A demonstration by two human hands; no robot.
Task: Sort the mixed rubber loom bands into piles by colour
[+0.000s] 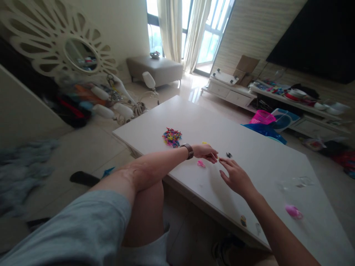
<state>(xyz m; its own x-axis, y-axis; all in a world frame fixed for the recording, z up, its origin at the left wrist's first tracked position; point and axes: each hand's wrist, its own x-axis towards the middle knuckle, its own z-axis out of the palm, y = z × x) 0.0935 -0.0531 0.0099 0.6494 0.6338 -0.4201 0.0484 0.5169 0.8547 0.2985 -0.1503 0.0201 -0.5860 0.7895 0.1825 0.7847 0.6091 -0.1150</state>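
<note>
My left hand (205, 152), with a brown-strapped watch (189, 150) on its wrist, reaches over the white table (194, 118). Its fingers are closed around a small pale-yellow piece (217, 158), too small to identify. My right hand (235, 176) comes in from the right, fingers stretched toward that piece and thumb held apart. Whether its fingertips touch the piece is unclear. Close by lie a pink cluster of small pieces (201, 163), a black cluster (229, 154) and a yellow bit (205, 143) partly behind my left hand. Left of them is a multicoloured pile of small pieces (172, 137).
Toward the table's right side are a clear container (302, 181) and a purple-pink object (294, 211). A small yellow-and-dark figure (243, 221) lies by the near edge. A pink basket (262, 117) stands beyond the table; a fallen lamp-like fixture (122, 110) is at left.
</note>
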